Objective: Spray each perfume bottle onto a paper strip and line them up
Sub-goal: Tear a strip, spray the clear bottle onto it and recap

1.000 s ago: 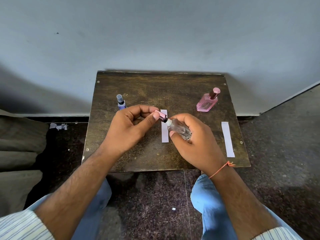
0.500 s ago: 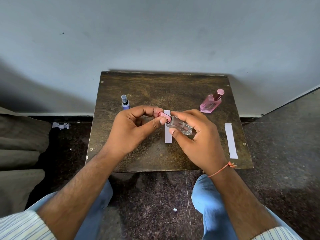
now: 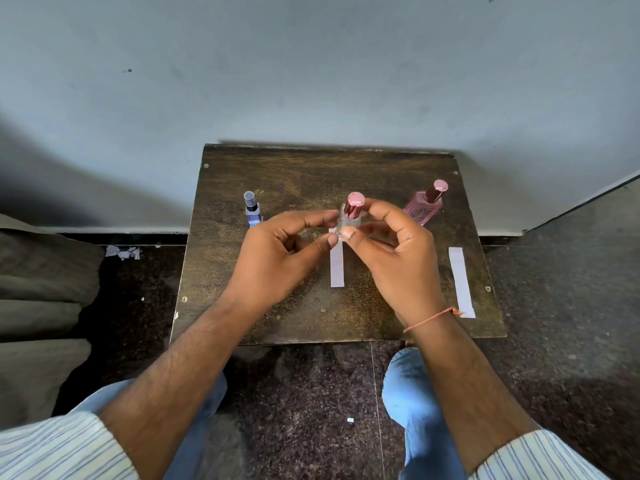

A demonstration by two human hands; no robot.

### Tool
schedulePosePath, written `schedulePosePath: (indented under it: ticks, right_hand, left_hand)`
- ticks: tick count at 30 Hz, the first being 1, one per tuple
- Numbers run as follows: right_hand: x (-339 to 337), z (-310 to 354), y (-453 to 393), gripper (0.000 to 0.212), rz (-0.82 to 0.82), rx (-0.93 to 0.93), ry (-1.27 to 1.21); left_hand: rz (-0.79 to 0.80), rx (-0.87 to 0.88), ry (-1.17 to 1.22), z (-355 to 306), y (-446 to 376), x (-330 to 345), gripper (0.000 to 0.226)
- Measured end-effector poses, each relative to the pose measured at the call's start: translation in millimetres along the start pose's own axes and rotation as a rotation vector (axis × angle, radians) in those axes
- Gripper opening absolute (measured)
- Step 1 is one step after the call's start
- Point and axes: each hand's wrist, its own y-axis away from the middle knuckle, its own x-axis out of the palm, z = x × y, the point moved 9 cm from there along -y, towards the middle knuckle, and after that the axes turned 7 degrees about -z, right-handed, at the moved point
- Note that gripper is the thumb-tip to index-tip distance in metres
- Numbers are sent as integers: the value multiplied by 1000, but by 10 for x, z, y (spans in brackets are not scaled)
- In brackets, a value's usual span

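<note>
A small clear bottle [image 3: 349, 221] with a pink cap [image 3: 356, 199] stands upright just above the far end of the middle white paper strip [image 3: 336, 268]. My right hand [image 3: 398, 261] grips it between thumb and fingers. My left hand [image 3: 273, 258] has its index and thumb tips on the bottle's left side. A blue spray bottle [image 3: 252, 211] stands at the back left of the wooden table [image 3: 311, 174], partly behind my left hand. At the back right a pink bottle [image 3: 423, 209] stands above a second paper strip [image 3: 461, 282].
The table is small and backs onto a grey wall. Dark stone floor surrounds it, with torn paper scraps [image 3: 123, 252] on the left and a brownish cloth [image 3: 38, 306] at the far left. My knees sit below the table's front edge.
The pink cap, pinched by my left hand, went onto the clear bottle. The bottle turned from lying tilted in my right hand to upright, and moved toward the far end of the middle strip.
</note>
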Motion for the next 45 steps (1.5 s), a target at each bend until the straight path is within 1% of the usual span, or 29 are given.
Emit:
schedulePosePath:
  ticks: [2, 4, 13, 21, 38, 45]
  right_hand:
    - [20, -5, -41, 39, -19, -25, 2]
    - [29, 7, -76, 41, -43, -62, 32]
    - [100, 58, -102, 42, -88, -122, 157]
    - [88, 51, -79, 43, -126, -149, 196]
    - [132, 95, -120, 44, -92, -159, 236]
    - [115, 62, -113, 52, -53, -116, 232]
  left_hand:
    - [-23, 55, -70, -44, -16, 6, 33]
    - [-38, 72, -111, -53, -35, 18, 33]
    - [-69, 52, -217, -25, -56, -9, 36]
    - [-46, 49, -260, -38, -58, 43, 38]
    - [-63, -11, -313, -20, -65, 13, 41]
    - [-46, -16, -341, -68, -50, 32, 40]
